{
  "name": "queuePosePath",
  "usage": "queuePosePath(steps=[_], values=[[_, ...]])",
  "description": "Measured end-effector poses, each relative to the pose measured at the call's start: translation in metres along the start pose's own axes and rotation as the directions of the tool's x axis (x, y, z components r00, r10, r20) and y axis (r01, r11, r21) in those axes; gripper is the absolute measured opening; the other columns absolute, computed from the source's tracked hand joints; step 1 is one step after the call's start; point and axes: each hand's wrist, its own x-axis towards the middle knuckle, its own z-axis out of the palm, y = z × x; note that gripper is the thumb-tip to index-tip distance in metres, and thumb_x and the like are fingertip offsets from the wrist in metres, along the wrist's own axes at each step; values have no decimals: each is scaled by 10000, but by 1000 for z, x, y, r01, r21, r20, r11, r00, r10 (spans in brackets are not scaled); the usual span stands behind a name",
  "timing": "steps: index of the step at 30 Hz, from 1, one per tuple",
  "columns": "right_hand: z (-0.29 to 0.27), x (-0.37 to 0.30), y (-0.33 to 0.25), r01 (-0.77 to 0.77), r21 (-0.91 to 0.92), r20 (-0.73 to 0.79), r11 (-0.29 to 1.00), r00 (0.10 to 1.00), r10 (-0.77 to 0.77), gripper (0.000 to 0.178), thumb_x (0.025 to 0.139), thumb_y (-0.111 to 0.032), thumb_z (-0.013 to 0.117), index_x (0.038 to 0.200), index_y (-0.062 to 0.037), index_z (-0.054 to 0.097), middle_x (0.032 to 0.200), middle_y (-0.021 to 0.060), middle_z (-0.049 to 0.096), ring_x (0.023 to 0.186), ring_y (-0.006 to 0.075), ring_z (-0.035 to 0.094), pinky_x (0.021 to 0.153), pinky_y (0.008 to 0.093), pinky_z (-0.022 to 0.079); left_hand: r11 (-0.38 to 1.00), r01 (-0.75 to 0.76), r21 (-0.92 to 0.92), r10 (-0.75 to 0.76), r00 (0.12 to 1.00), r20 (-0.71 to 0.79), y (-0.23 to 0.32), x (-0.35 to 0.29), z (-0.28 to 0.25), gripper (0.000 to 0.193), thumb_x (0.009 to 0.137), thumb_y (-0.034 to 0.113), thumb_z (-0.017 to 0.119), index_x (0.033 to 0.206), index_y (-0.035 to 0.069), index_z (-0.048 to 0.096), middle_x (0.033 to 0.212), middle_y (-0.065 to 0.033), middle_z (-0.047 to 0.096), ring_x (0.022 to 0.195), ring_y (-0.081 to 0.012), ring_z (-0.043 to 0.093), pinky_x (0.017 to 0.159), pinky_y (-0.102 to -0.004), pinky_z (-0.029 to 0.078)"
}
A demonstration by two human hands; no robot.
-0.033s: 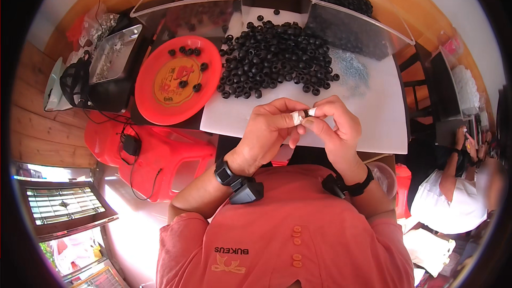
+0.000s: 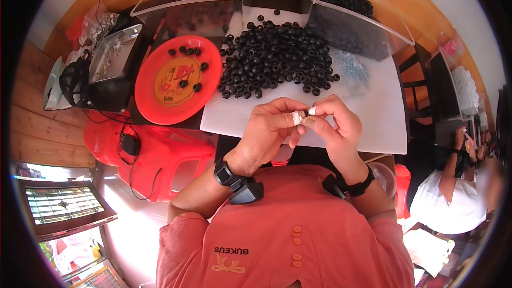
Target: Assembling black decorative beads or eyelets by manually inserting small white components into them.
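Observation:
Close together over the near edge of the white board (image 2: 368, 122), my hands meet with fingertips pinched. My left hand (image 2: 265, 133) and my right hand (image 2: 338, 128) both grip a small black bead (image 2: 307, 112), mostly hidden by the fingers. White tape wraps some of the fingertips. Just beyond lies a large heap of black beads (image 2: 277, 56) with holes through them. To its right spreads a patch of tiny blue-grey bits (image 2: 349, 69). At the left, a red plate (image 2: 152, 98) carries several black beads around its yellow centre.
Clear plastic bins (image 2: 368, 21) of black beads stand at the back. A metal tray (image 2: 114, 56) with small bits sits far left, above red plastic stools (image 2: 144, 165) with a cable and black adapter (image 2: 130, 144). Another person in white (image 2: 445, 202) sits at the right.

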Motion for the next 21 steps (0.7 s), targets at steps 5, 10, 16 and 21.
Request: queuePosePath(steps=[5,10,16,21], values=[[2,17,2,-292,300,126,908,956,265,109,905,-32,685,965,-38,595,811,80,627,710,179,657,672,282,520,1000,-19,-11,18,999,-27,7,-2,-12,209,945,49,604,1110,-76,636,902,-126,677,715,-170,639,510,-270,497],[-18,60,24,89,-927,144,365,981,128,168,881,-96,677,1045,-96,644,895,98,641,752,285,684,636,386,529,999,-37,4,37,998,-58,8,-6,-16,241,949,64,571,1135,-77,628,908,-135,670,726,-189,634,546,-291,482],[-10,61,28,193,-900,270,392,951,150,172,850,-114,691,1019,-133,663,885,87,637,746,318,683,614,429,523,999,-28,-31,28,999,17,6,-7,-22,258,960,66,571,1165,-86,611,947,-144,666,782,-196,642,582,-301,495],[-21,62,30,87,-788,144,609,989,46,114,850,-105,673,959,-135,657,893,78,641,750,328,676,622,420,522,1000,-12,-16,12,999,45,6,-4,-25,251,968,69,573,1165,-83,608,970,-155,668,803,-208,651,613,-313,517]])
